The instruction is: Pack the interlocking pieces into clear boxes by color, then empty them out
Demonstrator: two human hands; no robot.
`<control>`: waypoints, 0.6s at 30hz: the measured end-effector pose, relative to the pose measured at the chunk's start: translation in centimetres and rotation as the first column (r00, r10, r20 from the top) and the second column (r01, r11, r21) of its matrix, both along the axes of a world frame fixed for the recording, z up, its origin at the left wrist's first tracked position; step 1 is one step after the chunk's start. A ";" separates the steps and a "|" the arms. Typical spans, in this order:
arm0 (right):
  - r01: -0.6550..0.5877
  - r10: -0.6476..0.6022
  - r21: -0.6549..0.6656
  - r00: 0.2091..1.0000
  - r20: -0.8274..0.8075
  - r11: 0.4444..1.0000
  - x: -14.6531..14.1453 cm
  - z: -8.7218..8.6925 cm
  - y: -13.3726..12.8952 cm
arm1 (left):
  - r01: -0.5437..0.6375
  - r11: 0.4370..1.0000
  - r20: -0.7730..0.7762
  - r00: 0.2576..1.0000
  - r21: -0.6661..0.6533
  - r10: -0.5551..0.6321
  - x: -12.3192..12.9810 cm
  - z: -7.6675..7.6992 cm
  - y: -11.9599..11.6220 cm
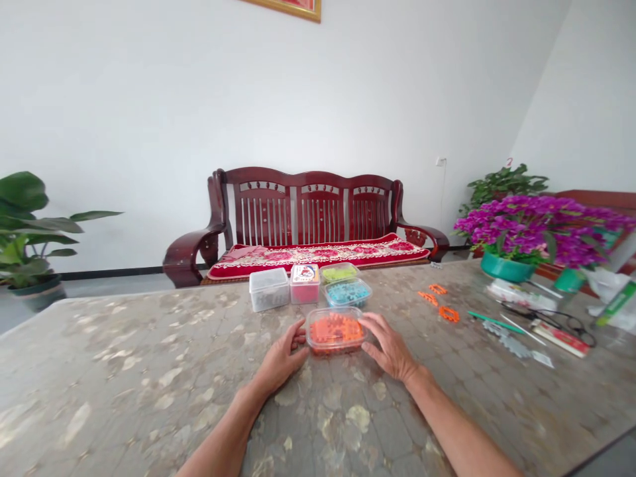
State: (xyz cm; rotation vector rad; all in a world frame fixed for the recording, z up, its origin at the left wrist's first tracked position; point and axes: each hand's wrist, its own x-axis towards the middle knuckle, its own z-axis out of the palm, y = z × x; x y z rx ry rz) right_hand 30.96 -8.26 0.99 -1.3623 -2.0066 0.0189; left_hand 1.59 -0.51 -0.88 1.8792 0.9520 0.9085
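Note:
A clear lidded plastic container (336, 330) filled with orange plastic pieces sits on the table between my two hands. My left hand (283, 352) is at its left side, with curled fingers and the thumb against the edge. On the opposite side, my right hand (390, 346) grips the rim, fingers at the top corner and thumb lower down. Just behind stands a similar container of blue pieces (348, 291), and beyond it one of yellow-green pieces (340, 272). A pink box (305, 285) with a picture label and a translucent white box (269, 289) stand to the left.
Loose orange pieces (448, 314) lie on the patterned table (149, 391) to the right. Further right are grey pieces (514, 343), a green pencil-like stick (484, 317), glasses (571, 324) and a green pot (507, 266) of purple flowers. A wooden bench (315, 212) stands behind the table.

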 end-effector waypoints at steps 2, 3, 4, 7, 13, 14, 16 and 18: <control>-0.014 0.014 -0.009 1.000 0.026 1.000 -0.2 -0.1 0.1 | 0.009 1.000 0.016 1.000 -0.013 -0.009 0.1 0.0 0.1; -0.017 0.018 -0.010 0.999 0.033 1.000 -0.2 -0.3 0.2 | 0.012 1.000 0.018 1.000 -0.018 -0.012 0.1 0.1 0.1; -0.018 0.019 -0.003 0.999 0.034 1.000 -0.2 -0.4 0.3 | 0.014 1.000 0.017 1.000 -0.021 -0.013 0.2 0.2 0.1; -0.025 0.023 0.055 0.999 0.027 0.998 -0.1 -0.8 0.5 | 0.012 1.000 0.007 1.000 -0.029 -0.012 0.2 0.5 0.0; -0.057 0.054 0.077 0.998 0.040 0.995 0.0 -0.9 0.5 | -0.002 0.999 0.024 1.000 -0.045 0.003 0.3 0.6 -0.1; -0.059 0.055 0.076 0.997 0.054 0.995 0.0 -0.8 0.4 | 0.003 0.999 0.031 1.000 -0.044 -0.002 0.3 0.6 -0.1; -0.062 0.054 0.086 0.994 0.095 0.994 0.0 -0.5 0.4 | 0.012 0.999 0.046 0.999 -0.043 -0.010 0.2 0.4 0.0; -0.060 0.043 0.104 0.987 0.153 0.993 0.0 -0.2 0.3 | 0.015 0.999 0.049 0.999 -0.048 -0.013 0.2 0.3 0.0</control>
